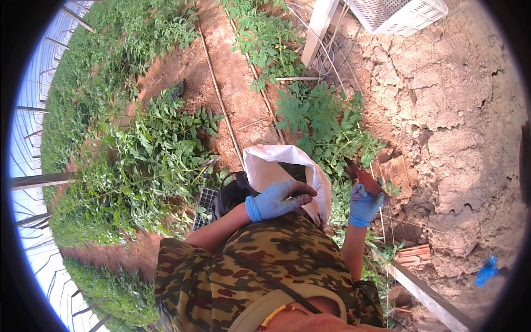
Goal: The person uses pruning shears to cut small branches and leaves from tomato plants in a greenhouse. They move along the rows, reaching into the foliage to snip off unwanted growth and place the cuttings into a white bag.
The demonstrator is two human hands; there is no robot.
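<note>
My left hand point(283, 200), in a blue glove with dark-stained fingertips, is over the front of a white sack point(265, 164). The thumb and fingers are apart, with nothing seen between them. The sack hangs against my front with its mouth open, dark inside. To its right, my gloved right hand point(365, 205) grips a dark red, flat object point(369, 182); its exact kind is unclear. That hand is beside tomato-like plants point(327, 124) and thin upright strings.
Leafy rows point(166, 153) fill the left side. A black seedling tray point(206, 203) is by my left forearm. Irrigation pipes point(220, 95) run along the soil. At right are a white plastic crate point(398, 16), a pale post point(319, 31), bricks point(415, 254) and a cracked earth bank point(448, 103).
</note>
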